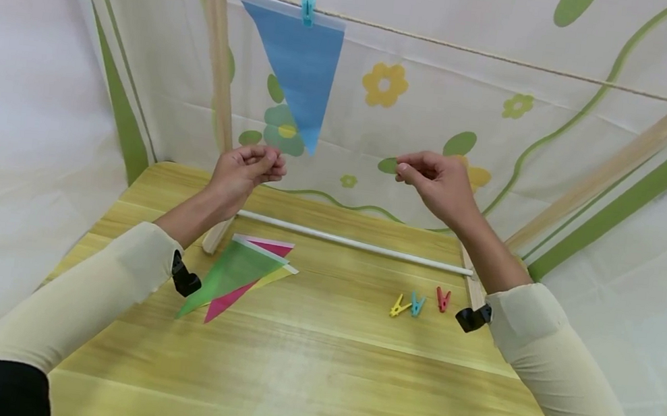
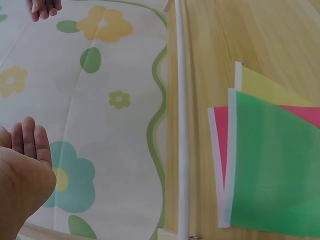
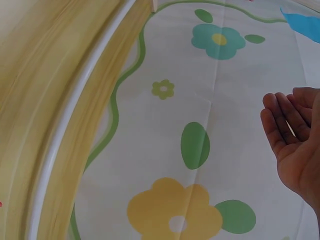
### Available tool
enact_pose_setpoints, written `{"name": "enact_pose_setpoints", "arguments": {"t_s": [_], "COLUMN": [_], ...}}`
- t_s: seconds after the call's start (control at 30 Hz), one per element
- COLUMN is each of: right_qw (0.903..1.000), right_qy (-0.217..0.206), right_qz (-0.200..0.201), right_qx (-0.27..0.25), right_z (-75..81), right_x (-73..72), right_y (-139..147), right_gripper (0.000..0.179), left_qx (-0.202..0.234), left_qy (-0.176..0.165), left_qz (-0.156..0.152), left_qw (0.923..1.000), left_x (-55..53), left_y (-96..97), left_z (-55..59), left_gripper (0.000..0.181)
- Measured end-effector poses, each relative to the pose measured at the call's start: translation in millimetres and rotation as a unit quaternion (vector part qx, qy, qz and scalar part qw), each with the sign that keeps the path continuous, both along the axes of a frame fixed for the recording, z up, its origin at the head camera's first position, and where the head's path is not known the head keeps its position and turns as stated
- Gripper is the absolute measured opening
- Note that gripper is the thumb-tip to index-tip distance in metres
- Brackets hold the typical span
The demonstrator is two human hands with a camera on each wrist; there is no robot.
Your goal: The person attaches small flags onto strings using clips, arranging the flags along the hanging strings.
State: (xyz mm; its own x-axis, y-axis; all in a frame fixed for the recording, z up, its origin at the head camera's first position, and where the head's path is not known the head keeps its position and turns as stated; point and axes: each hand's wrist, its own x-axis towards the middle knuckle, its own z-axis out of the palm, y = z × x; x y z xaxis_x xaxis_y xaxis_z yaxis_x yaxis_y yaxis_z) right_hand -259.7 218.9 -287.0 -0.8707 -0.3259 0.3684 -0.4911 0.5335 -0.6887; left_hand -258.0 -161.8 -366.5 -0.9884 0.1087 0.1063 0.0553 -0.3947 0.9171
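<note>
A blue triangular pennant [image 1: 303,56] hangs from a twine line [image 1: 478,50], held at its top edge by one light-blue clothespin [image 1: 307,2]. Below and left of its tip is my left hand [image 1: 247,175], in the air with fingers loosely curled and nothing in them. My right hand [image 1: 441,184] hovers further right under the line, also bent at the fingers and holding nothing. On the table beneath the left forearm lies an overlapping pile of pennants: green [image 1: 238,269], pink [image 1: 228,304] and yellow [image 1: 271,277]. Neither hand touches the hanging pennant.
Wooden posts [image 1: 218,53] [image 1: 611,176] carry the twine at each side, and a white rod [image 1: 354,242] joins them low down. Yellow [image 1: 399,306], blue [image 1: 417,304] and red [image 1: 442,299] clothespins lie at the table's right. A flowered curtain [image 1: 426,136] hangs behind.
</note>
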Motion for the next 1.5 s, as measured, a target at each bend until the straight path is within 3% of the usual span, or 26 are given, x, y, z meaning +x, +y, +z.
{"name": "enact_pose_setpoints", "arguments": {"t_s": [0.17, 0.7, 1.5], "right_qw": [0.9999, 0.9994, 0.9928], "right_qy": [-0.008, -0.032, -0.105], "right_qz": [-0.005, -0.01, -0.021], "right_qx": [0.005, 0.013, 0.053], "right_z": [-5.8, -22.0, -54.4], "right_x": [2.8, 9.7, 15.9], "right_y": [4.8, 14.6, 41.0], "right_gripper": [0.025, 0.026, 0.034], "left_qx": [-0.011, -0.046, -0.09], "left_qy": [-0.002, -0.008, -0.032], "left_qz": [-0.003, -0.008, -0.038], "left_qw": [0.9999, 0.9989, 0.9947], "left_x": [1.6, 5.5, 6.9], "left_y": [-2.2, -6.1, -5.3], "left_z": [-4.1, -15.5, -31.2], "left_gripper": [0.013, 0.014, 0.015]}}
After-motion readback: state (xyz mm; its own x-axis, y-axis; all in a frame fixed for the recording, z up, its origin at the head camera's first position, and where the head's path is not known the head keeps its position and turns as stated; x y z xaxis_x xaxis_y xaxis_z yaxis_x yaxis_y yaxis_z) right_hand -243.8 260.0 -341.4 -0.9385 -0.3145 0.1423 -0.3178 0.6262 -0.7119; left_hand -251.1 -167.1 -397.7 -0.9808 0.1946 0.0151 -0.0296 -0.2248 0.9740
